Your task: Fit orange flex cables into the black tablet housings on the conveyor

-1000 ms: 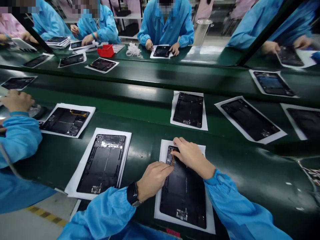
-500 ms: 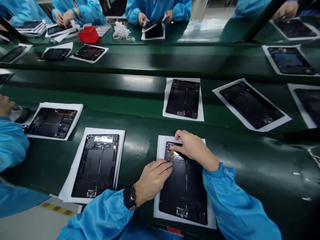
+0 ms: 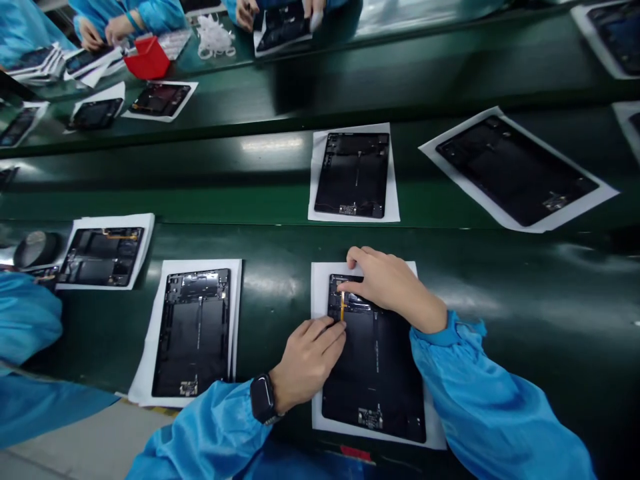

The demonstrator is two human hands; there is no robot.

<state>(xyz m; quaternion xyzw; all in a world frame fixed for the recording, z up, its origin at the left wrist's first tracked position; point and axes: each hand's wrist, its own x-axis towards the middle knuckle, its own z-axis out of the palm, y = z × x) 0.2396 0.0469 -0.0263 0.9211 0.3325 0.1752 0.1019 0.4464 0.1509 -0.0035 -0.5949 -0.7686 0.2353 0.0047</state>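
A black tablet back shell (image 3: 375,373) lies on a white sheet (image 3: 320,280) on the green belt right in front of me. A thin orange flex strip (image 3: 342,305) stands along its upper left part. My right hand (image 3: 387,283) rests over the shell's top edge, thumb and forefinger pinched at the strip's upper end. My left hand (image 3: 307,360), a dark watch on its wrist, has its fingers together and pressed onto the shell at the strip's lower end.
To the left lie two more open shells on sheets (image 3: 193,330) (image 3: 103,253); others (image 3: 355,173) (image 3: 515,170) sit on the far belt. A co-worker's blue sleeve (image 3: 27,320) is at the left. A red bin (image 3: 147,60) and other workers' hands are at the back.
The view has tilted down and the belt's far side has slid up in the picture. Both hands stay on the orange strip; the right fingers have shifted slightly along the shell's top.
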